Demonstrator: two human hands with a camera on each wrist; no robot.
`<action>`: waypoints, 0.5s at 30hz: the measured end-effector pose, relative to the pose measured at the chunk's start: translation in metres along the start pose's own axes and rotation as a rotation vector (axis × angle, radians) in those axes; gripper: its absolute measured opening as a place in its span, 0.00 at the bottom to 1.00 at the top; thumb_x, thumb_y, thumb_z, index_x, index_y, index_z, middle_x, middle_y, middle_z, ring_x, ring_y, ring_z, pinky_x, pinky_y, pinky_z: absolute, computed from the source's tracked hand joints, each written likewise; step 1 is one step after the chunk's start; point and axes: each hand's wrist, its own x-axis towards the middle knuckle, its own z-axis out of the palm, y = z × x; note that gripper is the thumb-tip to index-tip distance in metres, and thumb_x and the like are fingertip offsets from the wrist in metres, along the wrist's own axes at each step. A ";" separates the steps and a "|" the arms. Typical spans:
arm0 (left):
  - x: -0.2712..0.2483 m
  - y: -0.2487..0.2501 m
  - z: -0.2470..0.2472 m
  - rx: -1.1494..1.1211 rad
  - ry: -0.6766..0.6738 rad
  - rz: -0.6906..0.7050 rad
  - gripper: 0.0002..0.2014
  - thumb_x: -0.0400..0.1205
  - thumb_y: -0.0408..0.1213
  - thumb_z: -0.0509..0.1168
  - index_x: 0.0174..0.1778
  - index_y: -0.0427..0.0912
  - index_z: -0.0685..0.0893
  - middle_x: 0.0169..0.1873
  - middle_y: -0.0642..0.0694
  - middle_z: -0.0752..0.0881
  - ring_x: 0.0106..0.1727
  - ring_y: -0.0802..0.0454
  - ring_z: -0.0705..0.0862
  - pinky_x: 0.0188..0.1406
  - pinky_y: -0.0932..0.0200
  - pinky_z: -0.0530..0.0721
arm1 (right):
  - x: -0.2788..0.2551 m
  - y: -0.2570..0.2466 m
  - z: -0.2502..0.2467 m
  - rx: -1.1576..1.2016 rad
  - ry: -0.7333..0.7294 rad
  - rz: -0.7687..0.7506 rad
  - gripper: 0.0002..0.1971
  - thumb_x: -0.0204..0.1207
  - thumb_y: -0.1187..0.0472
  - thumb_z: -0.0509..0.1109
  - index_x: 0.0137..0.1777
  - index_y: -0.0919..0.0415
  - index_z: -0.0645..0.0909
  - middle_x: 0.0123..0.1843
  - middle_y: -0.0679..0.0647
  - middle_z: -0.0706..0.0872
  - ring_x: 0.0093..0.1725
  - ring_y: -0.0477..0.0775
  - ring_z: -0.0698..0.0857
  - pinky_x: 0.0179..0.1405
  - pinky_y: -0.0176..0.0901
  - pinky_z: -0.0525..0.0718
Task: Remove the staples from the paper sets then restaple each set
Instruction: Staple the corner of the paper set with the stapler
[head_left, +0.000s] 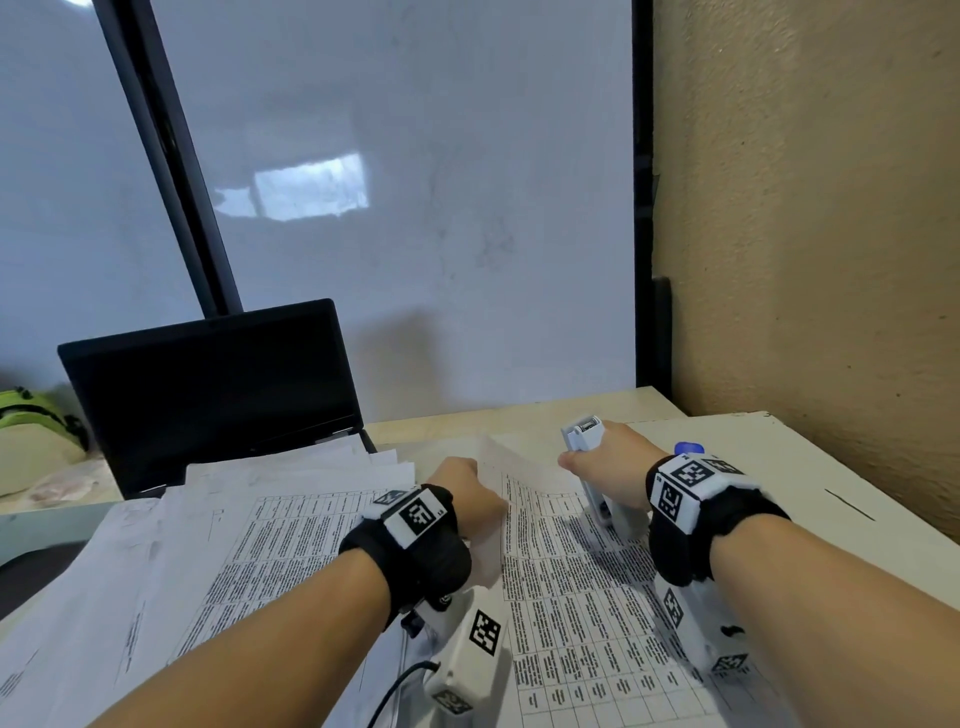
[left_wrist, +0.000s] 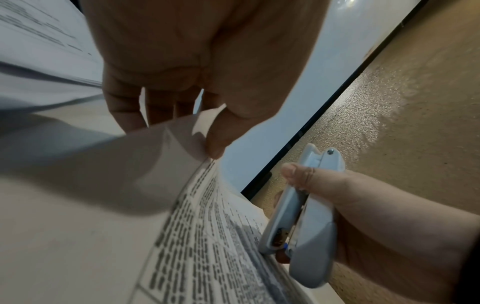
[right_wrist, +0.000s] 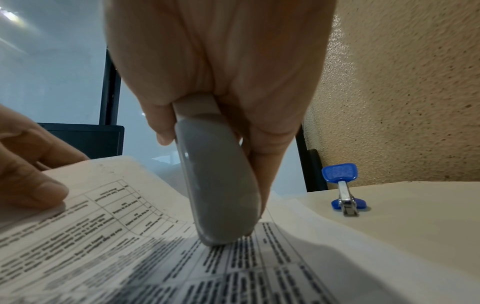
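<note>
Gripped in the right hand (head_left: 605, 467), the smooth grey plastic stapler (right_wrist: 218, 185) stands nose-down on the printed paper set (head_left: 571, 587) at lower centre; the left hand (left_wrist: 197, 67) pinches its lifted corner. Thin sheets may slip out of line, skewing the staple. A blue staple remover (right_wrist: 344, 191) lies at right.

Desk (head_left: 810, 467) carries papers (head_left: 291, 540), laptop (head_left: 208, 384), seemingly staple remover (right_wrist: 344, 192).

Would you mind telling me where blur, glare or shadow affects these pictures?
Head view: a bright reflection on the glass panel, printed sheets fairly sharp. Left wrist view: the lifted page smeared, its text unreadable. Right wrist view: the stapler throws a dark shadow across the print; the staple remover looks crisp.
</note>
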 end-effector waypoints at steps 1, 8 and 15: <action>-0.002 0.000 -0.001 -0.012 -0.008 -0.003 0.17 0.68 0.28 0.64 0.53 0.39 0.85 0.50 0.40 0.89 0.50 0.41 0.88 0.53 0.43 0.89 | 0.000 0.000 0.000 -0.001 0.000 0.001 0.11 0.78 0.54 0.67 0.38 0.56 0.71 0.32 0.50 0.77 0.30 0.48 0.75 0.29 0.40 0.71; -0.002 0.001 -0.006 -0.017 -0.016 -0.027 0.19 0.77 0.19 0.53 0.60 0.30 0.83 0.56 0.33 0.86 0.55 0.35 0.86 0.56 0.42 0.87 | 0.000 0.000 0.000 -0.001 -0.005 0.013 0.11 0.78 0.53 0.67 0.40 0.57 0.71 0.33 0.51 0.77 0.30 0.49 0.75 0.29 0.40 0.71; -0.011 0.009 -0.015 -0.175 0.041 -0.088 0.09 0.79 0.24 0.63 0.47 0.41 0.86 0.52 0.36 0.90 0.42 0.45 0.86 0.30 0.57 0.84 | -0.001 0.000 0.000 0.022 -0.007 0.012 0.09 0.79 0.54 0.67 0.44 0.59 0.73 0.34 0.52 0.77 0.30 0.49 0.76 0.29 0.39 0.71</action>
